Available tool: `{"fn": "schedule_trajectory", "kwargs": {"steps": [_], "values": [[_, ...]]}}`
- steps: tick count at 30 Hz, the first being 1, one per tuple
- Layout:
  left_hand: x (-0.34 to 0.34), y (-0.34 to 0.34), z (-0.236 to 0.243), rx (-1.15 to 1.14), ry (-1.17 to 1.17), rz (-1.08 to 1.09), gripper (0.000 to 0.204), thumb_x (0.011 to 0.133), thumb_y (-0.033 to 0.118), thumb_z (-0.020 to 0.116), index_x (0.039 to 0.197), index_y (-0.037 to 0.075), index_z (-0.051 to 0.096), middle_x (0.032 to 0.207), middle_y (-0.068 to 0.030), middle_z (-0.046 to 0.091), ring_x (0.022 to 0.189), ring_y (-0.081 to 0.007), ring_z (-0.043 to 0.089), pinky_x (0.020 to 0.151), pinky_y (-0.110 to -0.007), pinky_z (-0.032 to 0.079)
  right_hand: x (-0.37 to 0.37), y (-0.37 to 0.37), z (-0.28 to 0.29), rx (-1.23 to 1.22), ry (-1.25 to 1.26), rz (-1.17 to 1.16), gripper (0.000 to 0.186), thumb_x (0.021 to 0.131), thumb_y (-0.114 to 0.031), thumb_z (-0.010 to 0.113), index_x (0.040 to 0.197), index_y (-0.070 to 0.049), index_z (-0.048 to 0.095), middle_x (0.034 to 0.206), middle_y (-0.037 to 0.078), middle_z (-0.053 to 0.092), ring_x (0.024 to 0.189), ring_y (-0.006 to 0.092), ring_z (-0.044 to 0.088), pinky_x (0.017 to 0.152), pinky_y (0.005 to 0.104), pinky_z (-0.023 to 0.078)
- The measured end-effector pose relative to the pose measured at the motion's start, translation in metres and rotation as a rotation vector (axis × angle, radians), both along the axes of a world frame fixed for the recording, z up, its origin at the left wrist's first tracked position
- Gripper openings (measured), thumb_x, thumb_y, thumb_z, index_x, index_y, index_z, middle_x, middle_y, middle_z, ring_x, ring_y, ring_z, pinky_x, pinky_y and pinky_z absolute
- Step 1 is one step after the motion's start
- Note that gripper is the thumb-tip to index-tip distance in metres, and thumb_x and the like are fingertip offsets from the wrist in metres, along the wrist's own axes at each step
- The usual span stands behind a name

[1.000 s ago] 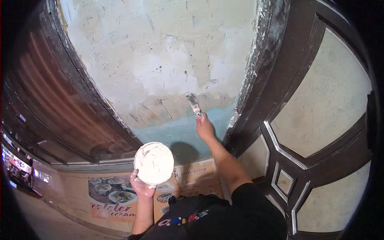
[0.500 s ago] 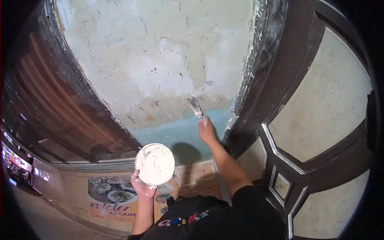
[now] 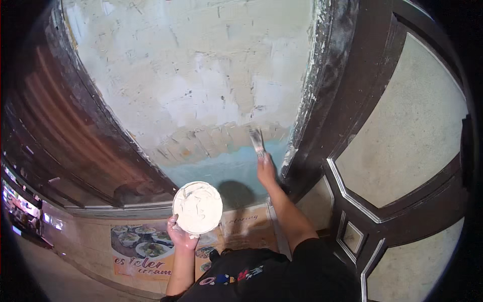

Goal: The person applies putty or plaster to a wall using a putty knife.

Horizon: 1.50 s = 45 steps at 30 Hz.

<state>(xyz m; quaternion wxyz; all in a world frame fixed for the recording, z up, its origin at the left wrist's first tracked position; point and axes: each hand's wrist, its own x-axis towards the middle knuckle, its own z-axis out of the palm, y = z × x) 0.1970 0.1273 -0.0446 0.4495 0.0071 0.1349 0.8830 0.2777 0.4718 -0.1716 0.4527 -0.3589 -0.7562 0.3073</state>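
Note:
My left hand (image 3: 181,235) is closed on the lower left side of a round tub of white filler paste (image 3: 197,207), its thumb at the rim and the paste facing up. In my right hand (image 3: 266,170) is a putty knife (image 3: 257,143), gripped by its handle. The blade lies at the wall panel (image 3: 211,90), on a beige-grey smeared band just above the pale blue strip (image 3: 221,168). White and cream patches cover the panel higher up. Some paste clings to the fingers of my left hand.
Dark wooden frames (image 3: 329,100) with white smears border the panel on both sides. A dark door with pale panels (image 3: 402,121) stands at the right. Lower left, a banner with food pictures (image 3: 143,249) hangs below the ledge (image 3: 121,214).
The putty knife and my right hand have moved a little right and down along the panel, and the blade stands more upright. My left hand still holds the tub, nearly in place.

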Motion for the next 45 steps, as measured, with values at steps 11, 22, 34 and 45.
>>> {"fn": "schedule_trajectory", "kwargs": {"steps": [11,22,34,45], "values": [[0.000,-0.004,-0.014,-0.032,-0.001,0.033,0.061,0.080,0.028,0.049,0.135,0.003,0.042,0.137,-0.0168,0.046,0.124,-0.0345,0.045,0.105,-0.051,0.034,0.071,-0.031,-0.085,-0.556,-0.073,-0.058,0.051,0.097,-0.043,0.031,0.118,0.001,0.048,0.107,0.030,0.056,0.105,0.0448,0.053,0.088,0.0478,0.040],[-0.006,-0.012,-0.012,0.009,-0.060,0.009,0.060,0.080,0.024,0.049,0.135,0.001,0.041,0.136,-0.0191,0.046,0.121,-0.0356,0.047,0.104,-0.050,0.036,0.034,-0.030,-0.002,-0.023,-0.116,0.081,0.035,0.087,-0.027,0.055,0.109,0.000,0.051,0.101,0.024,0.056,0.092,0.0439,0.054,0.079,0.0481,0.043],[-0.045,-0.051,0.004,0.010,0.002,0.023,0.061,0.082,0.026,0.046,0.137,0.002,0.039,0.139,-0.0182,0.043,0.125,-0.0346,0.044,0.106,-0.050,0.033,-0.036,-0.040,0.067,0.385,-0.576,0.071,0.036,0.082,-0.033,0.064,0.108,-0.009,0.058,0.099,0.012,0.057,0.097,0.0319,0.054,0.080,0.0463,0.041],[-0.077,-0.065,0.003,-0.009,-0.031,-0.036,0.061,0.079,0.025,0.050,0.135,0.002,0.041,0.136,-0.0176,0.046,0.123,-0.0343,0.046,0.104,-0.050,0.035,-0.033,-0.034,0.121,0.307,-0.418,-0.036,0.038,0.084,-0.032,0.062,0.108,-0.004,0.054,0.100,0.015,0.059,0.094,0.0348,0.056,0.081,0.0447,0.040]]}}
